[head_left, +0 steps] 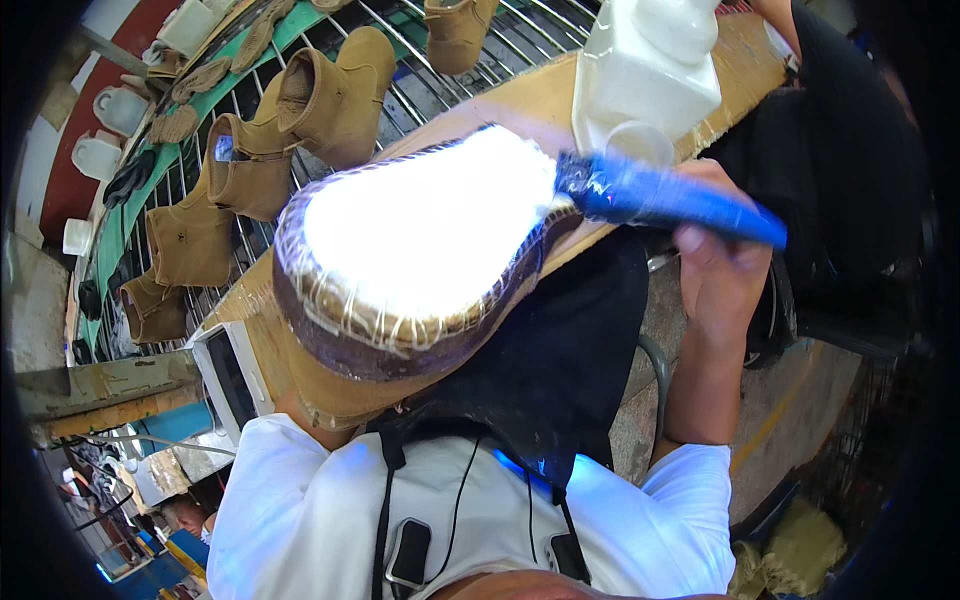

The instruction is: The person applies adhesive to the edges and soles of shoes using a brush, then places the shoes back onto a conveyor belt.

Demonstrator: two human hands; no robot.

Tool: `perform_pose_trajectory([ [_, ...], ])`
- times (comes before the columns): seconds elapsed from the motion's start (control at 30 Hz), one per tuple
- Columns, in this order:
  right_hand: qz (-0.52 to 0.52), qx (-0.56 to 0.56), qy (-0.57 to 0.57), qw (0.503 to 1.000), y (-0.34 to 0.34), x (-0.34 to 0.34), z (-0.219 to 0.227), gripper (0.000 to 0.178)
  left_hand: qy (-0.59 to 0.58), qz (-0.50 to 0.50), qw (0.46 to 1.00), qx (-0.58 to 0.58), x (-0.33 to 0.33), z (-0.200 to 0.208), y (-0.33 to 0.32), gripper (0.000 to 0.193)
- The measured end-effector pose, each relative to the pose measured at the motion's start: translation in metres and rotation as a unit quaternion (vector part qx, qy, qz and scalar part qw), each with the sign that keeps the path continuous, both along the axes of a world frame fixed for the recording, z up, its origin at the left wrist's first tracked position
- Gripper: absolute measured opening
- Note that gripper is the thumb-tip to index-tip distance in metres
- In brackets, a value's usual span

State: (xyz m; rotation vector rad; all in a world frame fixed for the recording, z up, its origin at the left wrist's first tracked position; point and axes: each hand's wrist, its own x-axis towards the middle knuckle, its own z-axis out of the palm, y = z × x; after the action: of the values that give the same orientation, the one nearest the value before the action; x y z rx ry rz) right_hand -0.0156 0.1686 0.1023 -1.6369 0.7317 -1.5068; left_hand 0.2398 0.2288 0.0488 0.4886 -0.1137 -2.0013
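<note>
A tan boot is held sole up in front of me, with a dark band and pale stitching around its edge. Its underside is glaring white, so surface detail is lost. My right hand grips a blue-handled brush, slightly blurred, whose dark head meets the narrow end of the underside. My left forearm passes behind the boot; the hand itself is hidden there. Just beyond the brush stands a white plastic container with an opening near its base.
Beneath the boot runs a long wooden board. Beyond it, several tan boots stand on a metal-rod rack with a green edge. White jugs line the far left. Another person's dark-clothed arm is at upper right.
</note>
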Motion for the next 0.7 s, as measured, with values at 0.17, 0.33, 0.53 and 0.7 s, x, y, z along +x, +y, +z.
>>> perform_pose_trajectory([
  [0.17,0.284,0.385,-0.229,0.848,0.018,0.032,0.014,0.025,-0.002,-0.002,1.0,-0.006,-0.006,-0.003,-0.009,0.043],
  [0.33,-0.07,-0.083,0.098,0.989,0.027,0.046,-0.001,0.021,0.0,-0.008,1.0,-0.014,-0.007,-0.002,-0.012,0.043],
  [0.53,-0.179,-0.342,0.328,0.862,-0.001,0.015,-0.026,0.032,-0.011,-0.007,1.0,-0.026,-0.004,0.004,-0.023,0.043],
  [0.7,-0.266,-0.256,0.288,0.883,-0.005,-0.024,-0.034,0.023,-0.019,-0.019,0.999,-0.038,0.009,0.016,-0.053,0.043],
])
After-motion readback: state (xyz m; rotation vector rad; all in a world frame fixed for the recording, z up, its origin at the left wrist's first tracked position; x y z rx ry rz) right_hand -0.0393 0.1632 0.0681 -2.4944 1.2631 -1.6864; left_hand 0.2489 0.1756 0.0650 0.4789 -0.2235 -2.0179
